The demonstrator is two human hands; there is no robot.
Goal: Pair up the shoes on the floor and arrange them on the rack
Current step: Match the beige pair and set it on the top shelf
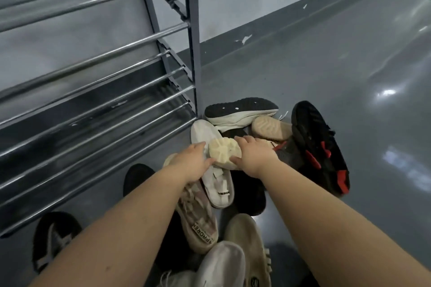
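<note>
A pile of mixed shoes lies on the grey floor beside the metal shoe rack (98, 81). Both hands reach into the pile's middle. My right hand (254, 154) grips a cream-soled shoe (224, 150), sole turned up, with thumb under its near edge. My left hand (194, 161) touches the same shoe's left side and lies over a white slip-on shoe (217, 184). A beige laced sneaker (198, 223) lies under my left forearm. A black shoe with red accents (319, 147) lies to the right.
A black-soled white sneaker (240, 109) lies on its side by the rack's post. Another cream sole (270, 129) shows behind my right hand. Black shoes (56, 237) sit near the rack's bottom rails. Tan and white shoes (247, 249) lie nearest me. Bare floor spreads right.
</note>
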